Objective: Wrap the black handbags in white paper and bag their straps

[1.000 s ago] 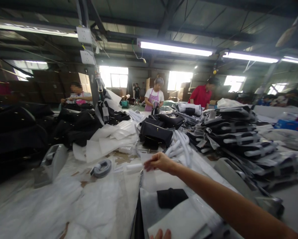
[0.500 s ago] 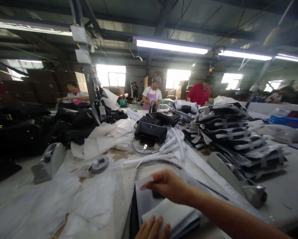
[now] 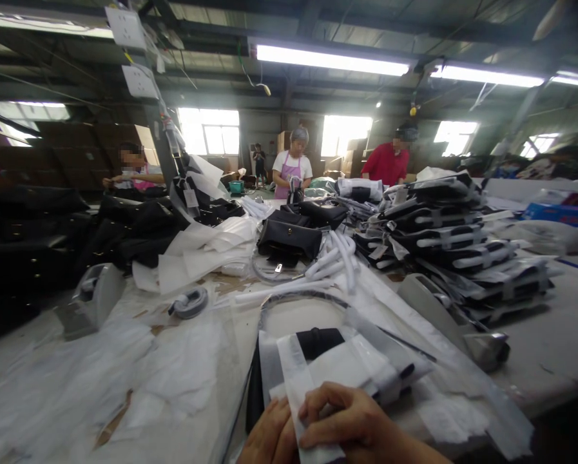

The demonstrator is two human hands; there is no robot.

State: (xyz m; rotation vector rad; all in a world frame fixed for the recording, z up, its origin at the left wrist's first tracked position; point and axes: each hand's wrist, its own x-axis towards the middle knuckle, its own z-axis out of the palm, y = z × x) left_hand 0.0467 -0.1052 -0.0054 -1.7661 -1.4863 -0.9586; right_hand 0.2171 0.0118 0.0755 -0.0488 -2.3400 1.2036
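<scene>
A black handbag (image 3: pixel 319 343), partly covered with white wrapping sheets (image 3: pixel 354 364), lies in front of me at the bottom centre. A pale strip (image 3: pixel 294 370) runs down across the wrapping towards me. My right hand (image 3: pixel 344 419) is closed, its bent fingers pinching the strip's lower part. Close beside it on the left, my left hand (image 3: pixel 272 433) rests with its fingers laid along the wrapped bag at the strip's edge. The lower part of this hand is cut off by the frame. A looped strap in clear wrap (image 3: pixel 308 295) arches behind the bag.
Grey tape dispensers stand left (image 3: pixel 89 299) and right (image 3: pixel 450 322). Beyond lie a grey coil (image 3: pixel 189 303), white tubes (image 3: pixel 339 261) and an unwrapped black bag (image 3: pixel 289 240). Wrapped bags are stacked at right (image 3: pixel 462 248); black bags pile at left (image 3: pixel 28 238). Co-workers stand farther back.
My right hand has come down towards me, next to my left hand, drawing the strip across the wrapping. The bag's black part behind it now shows. The view has shifted slightly.
</scene>
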